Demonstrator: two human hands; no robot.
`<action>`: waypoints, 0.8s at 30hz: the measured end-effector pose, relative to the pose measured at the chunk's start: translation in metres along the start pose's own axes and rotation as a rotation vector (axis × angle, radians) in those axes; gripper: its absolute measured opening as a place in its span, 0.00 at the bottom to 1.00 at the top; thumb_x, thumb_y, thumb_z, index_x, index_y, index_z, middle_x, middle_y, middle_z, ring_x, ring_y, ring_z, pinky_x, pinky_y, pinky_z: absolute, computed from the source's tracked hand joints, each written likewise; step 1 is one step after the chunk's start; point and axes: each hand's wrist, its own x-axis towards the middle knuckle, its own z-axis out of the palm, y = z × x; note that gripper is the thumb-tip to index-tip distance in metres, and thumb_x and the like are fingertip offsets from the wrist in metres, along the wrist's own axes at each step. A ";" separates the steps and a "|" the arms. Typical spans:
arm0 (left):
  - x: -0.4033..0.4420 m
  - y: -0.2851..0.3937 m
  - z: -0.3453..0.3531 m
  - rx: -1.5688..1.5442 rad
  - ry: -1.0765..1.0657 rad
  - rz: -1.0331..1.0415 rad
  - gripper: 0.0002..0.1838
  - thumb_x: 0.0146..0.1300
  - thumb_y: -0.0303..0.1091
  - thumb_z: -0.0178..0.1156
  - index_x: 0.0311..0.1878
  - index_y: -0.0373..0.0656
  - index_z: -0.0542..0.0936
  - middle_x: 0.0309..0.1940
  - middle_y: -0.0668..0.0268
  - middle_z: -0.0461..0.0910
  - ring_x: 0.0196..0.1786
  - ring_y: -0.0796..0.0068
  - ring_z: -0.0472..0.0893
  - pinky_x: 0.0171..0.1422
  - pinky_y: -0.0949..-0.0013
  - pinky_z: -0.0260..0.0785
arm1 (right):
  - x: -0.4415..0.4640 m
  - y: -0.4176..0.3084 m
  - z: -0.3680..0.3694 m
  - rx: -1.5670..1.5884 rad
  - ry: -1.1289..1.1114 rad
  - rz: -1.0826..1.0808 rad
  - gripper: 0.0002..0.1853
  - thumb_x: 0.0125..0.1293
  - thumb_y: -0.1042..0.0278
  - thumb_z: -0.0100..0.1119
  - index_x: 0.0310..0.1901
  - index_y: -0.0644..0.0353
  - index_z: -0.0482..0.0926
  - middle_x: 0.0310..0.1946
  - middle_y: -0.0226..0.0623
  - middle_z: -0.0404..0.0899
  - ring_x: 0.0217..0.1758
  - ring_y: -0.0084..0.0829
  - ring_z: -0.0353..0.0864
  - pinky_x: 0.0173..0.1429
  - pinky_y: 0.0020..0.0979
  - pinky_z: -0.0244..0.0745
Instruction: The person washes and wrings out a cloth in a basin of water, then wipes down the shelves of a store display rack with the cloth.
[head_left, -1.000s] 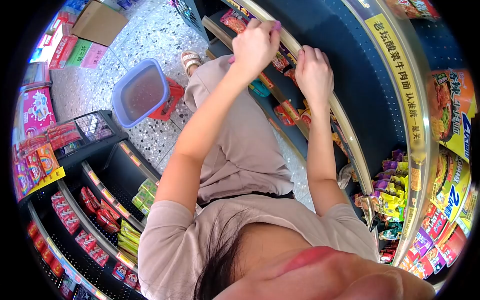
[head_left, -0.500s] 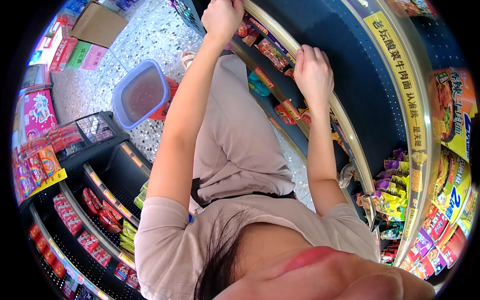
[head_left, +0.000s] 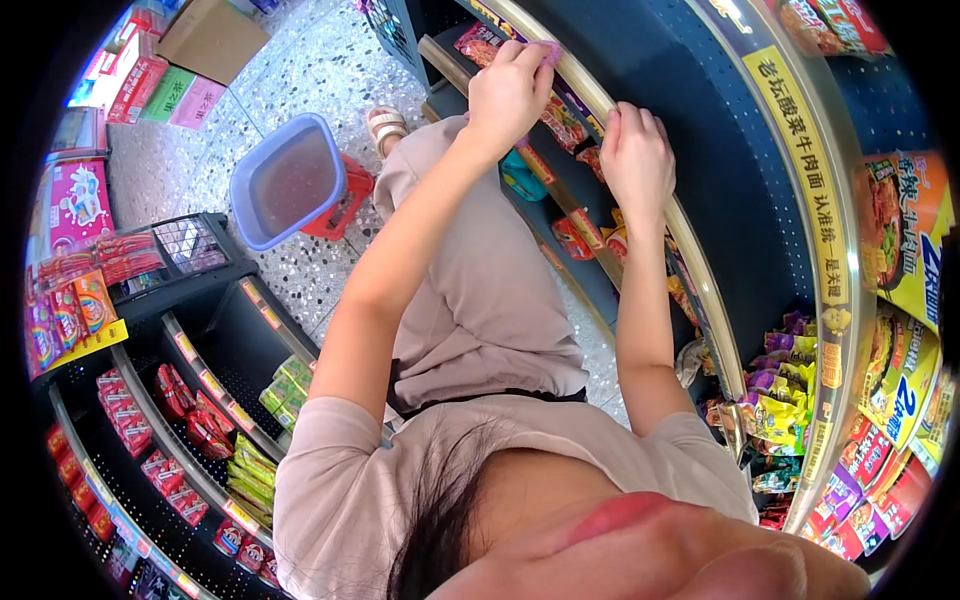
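My left hand (head_left: 512, 92) is closed on a small pink-purple cloth (head_left: 550, 52), pressed against the front rail (head_left: 585, 88) of a dark shelf. Only a corner of the cloth shows beyond the fingers. Farther along the same rail, my right hand (head_left: 638, 160) rests with its fingers curled over the edge. The dark shelf board (head_left: 715, 150) stretches to the right of both hands. Below the rail, red snack packets (head_left: 562, 125) lie on a lower shelf.
A blue-purple bucket (head_left: 240, 190) of murky water stands beside a red stool (head_left: 352, 195) on the speckled floor. An open carton (head_left: 212, 40) sits behind. Candy shelves (head_left: 150, 400) are at left. Noodle packs (head_left: 905, 240) and snack bags (head_left: 785, 400) are at right.
My left hand has slid along the rail toward my right hand, and the cloth now shows at its fingers. My right hand stays at the rail, shifted slightly in view.
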 end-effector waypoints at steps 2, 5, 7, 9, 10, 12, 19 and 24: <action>0.003 0.001 -0.002 0.056 -0.022 -0.001 0.09 0.61 0.37 0.58 0.42 0.47 0.81 0.29 0.61 0.79 0.29 0.55 0.80 0.31 0.58 0.75 | 0.000 0.001 0.002 -0.001 0.007 -0.002 0.09 0.66 0.65 0.51 0.32 0.60 0.75 0.29 0.42 0.77 0.36 0.42 0.79 0.39 0.40 0.78; 0.011 -0.005 0.000 0.130 -0.012 -0.010 0.09 0.61 0.38 0.57 0.40 0.48 0.81 0.29 0.62 0.79 0.27 0.54 0.80 0.30 0.57 0.75 | 0.000 0.000 0.003 0.001 0.000 0.013 0.09 0.67 0.65 0.50 0.33 0.60 0.76 0.29 0.42 0.77 0.37 0.42 0.79 0.39 0.40 0.78; 0.017 -0.011 0.001 0.151 -0.012 -0.007 0.09 0.61 0.38 0.57 0.40 0.48 0.81 0.29 0.62 0.80 0.27 0.54 0.81 0.30 0.56 0.75 | 0.001 -0.001 0.002 -0.004 -0.010 0.022 0.09 0.67 0.65 0.51 0.34 0.61 0.76 0.29 0.42 0.77 0.37 0.42 0.79 0.40 0.39 0.78; 0.023 -0.015 -0.001 0.186 -0.036 -0.006 0.09 0.61 0.38 0.56 0.39 0.48 0.81 0.30 0.61 0.80 0.27 0.54 0.81 0.30 0.56 0.75 | 0.002 -0.001 0.001 -0.009 -0.018 0.020 0.09 0.66 0.65 0.51 0.34 0.61 0.76 0.30 0.42 0.77 0.37 0.42 0.79 0.40 0.39 0.78; 0.027 -0.017 -0.003 0.212 -0.060 -0.006 0.09 0.61 0.39 0.56 0.39 0.48 0.81 0.30 0.61 0.80 0.28 0.53 0.81 0.30 0.56 0.75 | 0.002 -0.001 0.001 -0.007 -0.014 0.019 0.09 0.66 0.65 0.51 0.35 0.61 0.77 0.30 0.42 0.77 0.37 0.42 0.79 0.40 0.39 0.78; 0.035 -0.020 -0.006 0.254 -0.108 -0.021 0.09 0.61 0.39 0.56 0.38 0.47 0.81 0.30 0.60 0.80 0.28 0.52 0.81 0.30 0.56 0.76 | 0.002 -0.001 0.002 0.000 -0.003 0.015 0.09 0.66 0.66 0.51 0.35 0.61 0.77 0.30 0.41 0.78 0.37 0.42 0.79 0.40 0.39 0.78; 0.070 -0.034 -0.026 0.277 -0.114 -0.027 0.10 0.62 0.34 0.52 0.35 0.40 0.80 0.28 0.51 0.79 0.27 0.50 0.81 0.30 0.51 0.73 | 0.003 -0.002 0.002 0.001 0.008 0.015 0.09 0.66 0.66 0.51 0.34 0.61 0.77 0.29 0.41 0.78 0.36 0.42 0.79 0.39 0.39 0.78; 0.075 -0.043 -0.024 0.268 -0.087 -0.010 0.09 0.61 0.33 0.52 0.37 0.40 0.80 0.29 0.51 0.79 0.29 0.50 0.81 0.31 0.52 0.74 | 0.002 -0.003 0.001 -0.009 0.006 0.022 0.09 0.66 0.66 0.51 0.32 0.61 0.76 0.28 0.42 0.77 0.36 0.42 0.79 0.39 0.40 0.78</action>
